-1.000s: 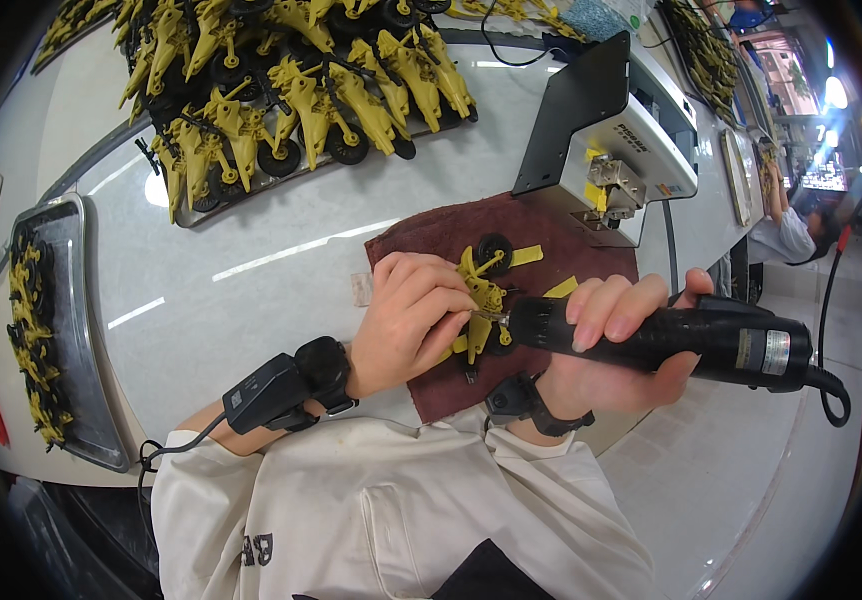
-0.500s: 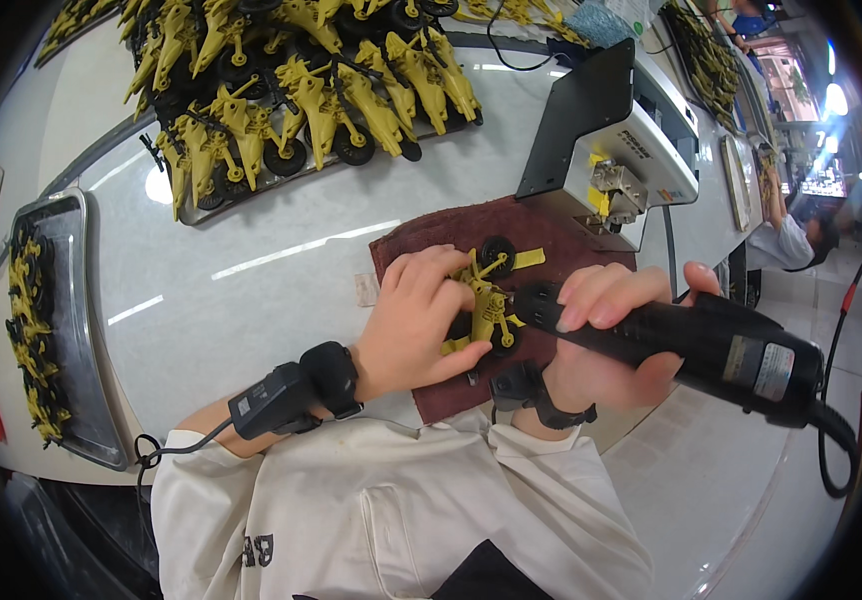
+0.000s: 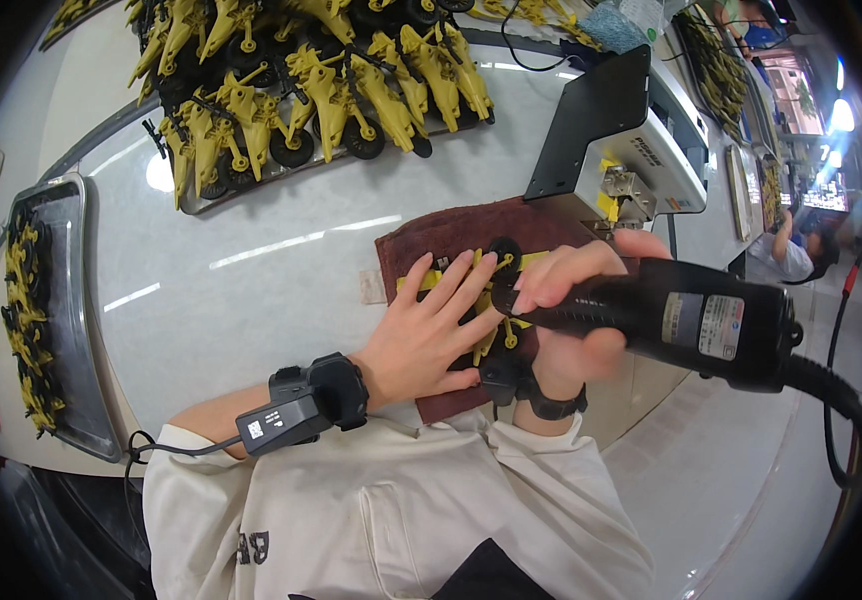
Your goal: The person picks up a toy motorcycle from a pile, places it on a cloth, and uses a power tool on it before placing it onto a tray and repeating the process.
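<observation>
On a maroon cloth [image 3: 416, 235] in front of me lies a yellow toy vehicle part [image 3: 485, 346] with black wheels, partly hidden under my hands. My left hand [image 3: 419, 338] rests over it, fingers stretched out and spread. My right hand [image 3: 573, 272] is wrapped round a black electric screwdriver [image 3: 641, 312], held slanting with its front end down at the part, close to my left fingertips. The screwdriver's tip is hidden, so I cannot tell whether it touches a screw.
A box-shaped machine [image 3: 641, 150] with a black side plate stands behind the cloth. Several rows of yellow-and-black toy vehicles [image 3: 331, 95] fill the back left. A metal tray [image 3: 99, 400] with similar parts [image 3: 31, 330] sits at far left. Another person [image 3: 786, 255] is at far right.
My left hand has gone from curled fingers at the part's side to spread fingers over it. My right hand and the screwdriver have shifted slightly left and toward the part.
</observation>
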Demonstrator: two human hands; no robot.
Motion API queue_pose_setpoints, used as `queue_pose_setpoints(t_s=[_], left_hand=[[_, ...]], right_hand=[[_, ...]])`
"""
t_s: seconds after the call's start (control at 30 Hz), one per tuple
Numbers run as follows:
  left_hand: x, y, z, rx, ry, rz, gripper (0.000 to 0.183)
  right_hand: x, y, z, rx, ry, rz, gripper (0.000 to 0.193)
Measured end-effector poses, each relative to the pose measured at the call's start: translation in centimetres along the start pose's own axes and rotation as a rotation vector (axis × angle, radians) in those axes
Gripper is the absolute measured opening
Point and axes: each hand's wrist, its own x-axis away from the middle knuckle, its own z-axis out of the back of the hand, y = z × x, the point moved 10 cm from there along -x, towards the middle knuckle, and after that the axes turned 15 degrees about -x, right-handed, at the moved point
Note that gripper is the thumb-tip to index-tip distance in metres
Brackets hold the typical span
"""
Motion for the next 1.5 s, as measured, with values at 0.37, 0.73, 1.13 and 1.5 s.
queue_pose_setpoints(t_s=[0.37, 0.73, 1.13, 1.5], left_hand=[[-0.3, -0.3, -0.4, -0.024, -0.005, 0.011, 0.068], [-0.6, -0.1, -0.7, -0.096, -0.005, 0.037, 0.075], [-0.7, -0.2, -0.1, -0.108, -0.001, 0.024, 0.079], [-0.8, -0.2, -0.3, -0.069, -0.01, 0.028, 0.079]], right_hand=[[-0.1, 0.1, -1.8, -0.117, -0.215, 0.081, 0.067], [-4.9, -11.6, 8.7, 0.155, 0.436, 0.455, 0.065], [-5.0, -6.2, 6.6, 0.014, 0.276, 0.161, 0.051], [-2.9, -2.3, 3.3, -0.153, 0.161, 0.145, 0.066]])
